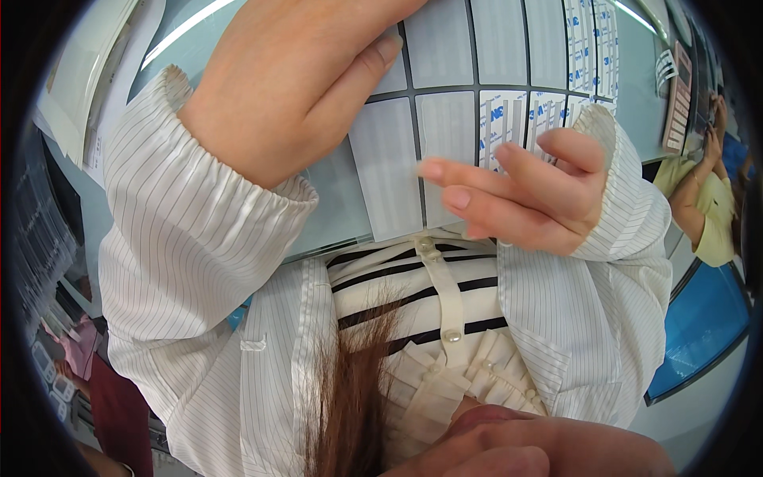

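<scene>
A grid of white rectangular panels [387,171], parted by dark lines, lies on a glassy pale table [338,203] in front of me. Toward the right, several panels carry strips with blue-printed backing [548,111]. My left hand [290,83] reaches across the grid's upper left part, back of the hand up. Its thumb rests over a panel, while the other fingers run past the picture's top edge, so what they hold, if anything, is hidden. Over the near right panels hovers my right hand [540,195], two fingers stretched out, the others loosely bent, nothing visible in it.
Papers or clear plastic sheets [99,75] lie at the far left. A pink calculator-like object [678,99] sits at the right table side. Beyond it a person in yellow [707,199] is at work, near a blue panel [703,322].
</scene>
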`<state>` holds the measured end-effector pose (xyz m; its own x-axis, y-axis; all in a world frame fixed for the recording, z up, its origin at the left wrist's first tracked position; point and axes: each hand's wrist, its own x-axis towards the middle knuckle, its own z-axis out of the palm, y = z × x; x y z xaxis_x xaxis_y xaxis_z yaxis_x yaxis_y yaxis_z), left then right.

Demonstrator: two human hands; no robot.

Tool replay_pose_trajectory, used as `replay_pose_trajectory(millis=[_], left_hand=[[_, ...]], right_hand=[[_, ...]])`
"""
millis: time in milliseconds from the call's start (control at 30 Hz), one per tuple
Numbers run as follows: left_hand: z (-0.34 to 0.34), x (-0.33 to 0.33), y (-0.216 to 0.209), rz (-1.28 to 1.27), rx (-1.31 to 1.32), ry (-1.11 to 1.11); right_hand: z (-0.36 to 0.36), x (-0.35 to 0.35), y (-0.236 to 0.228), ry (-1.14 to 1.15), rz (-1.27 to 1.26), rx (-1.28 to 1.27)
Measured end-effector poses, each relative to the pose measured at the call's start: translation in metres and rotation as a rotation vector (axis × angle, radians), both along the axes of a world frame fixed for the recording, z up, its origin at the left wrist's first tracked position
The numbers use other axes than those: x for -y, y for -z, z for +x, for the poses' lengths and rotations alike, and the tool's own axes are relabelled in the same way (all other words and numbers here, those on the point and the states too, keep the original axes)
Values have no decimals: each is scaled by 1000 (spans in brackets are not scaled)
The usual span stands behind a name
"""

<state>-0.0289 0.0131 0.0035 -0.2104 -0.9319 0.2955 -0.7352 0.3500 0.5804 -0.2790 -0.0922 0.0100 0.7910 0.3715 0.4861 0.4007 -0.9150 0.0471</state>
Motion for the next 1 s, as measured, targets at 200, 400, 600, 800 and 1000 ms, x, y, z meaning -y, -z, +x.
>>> replay_pose_trajectory(millis=[200, 400, 600, 800, 1000], left_hand=[[-3, -3, 6, -139, 24, -16], [-1, 0, -13, 162, 52, -25], [0, -3, 0, 19, 10, -22], [-5, -3, 4, -140, 43, -18], [1, -1, 2, -31, -6, 1]], right_hand=[[4, 2, -9, -39, -144, -117], [-9, 2, -1, 2, -38, -41], [4, 1, -10, -20, -177, -96], [-10, -3, -7, 11, 26, -115], [5, 3, -5, -55, -113, 18]])
